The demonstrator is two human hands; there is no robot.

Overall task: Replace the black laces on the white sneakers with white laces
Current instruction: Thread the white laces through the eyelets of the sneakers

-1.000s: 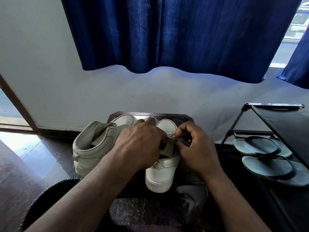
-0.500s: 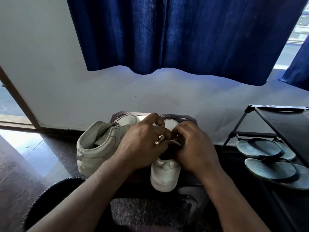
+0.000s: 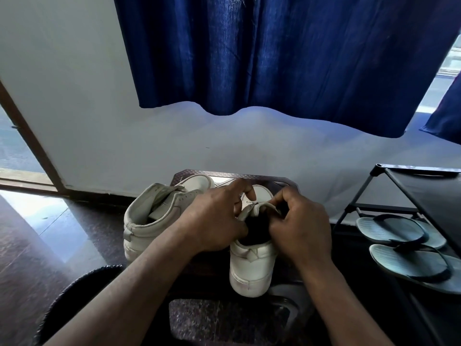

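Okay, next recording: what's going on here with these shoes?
A person is working on a pair of white sneakers set on a small dark stand. Both the left hand and the right hand grip the upright sneaker at its tongue and opening. The other sneaker leans beside it on the left, not held. No lace, black or white, shows clearly, so how far the swap has got cannot be told.

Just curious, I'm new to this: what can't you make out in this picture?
Head view only.
Laces and eyelets of the held sneaker: covered by the left hand and right hand.
Front of the other sneaker: partly behind the left hand.
Lower sandal: cut by the right edge.
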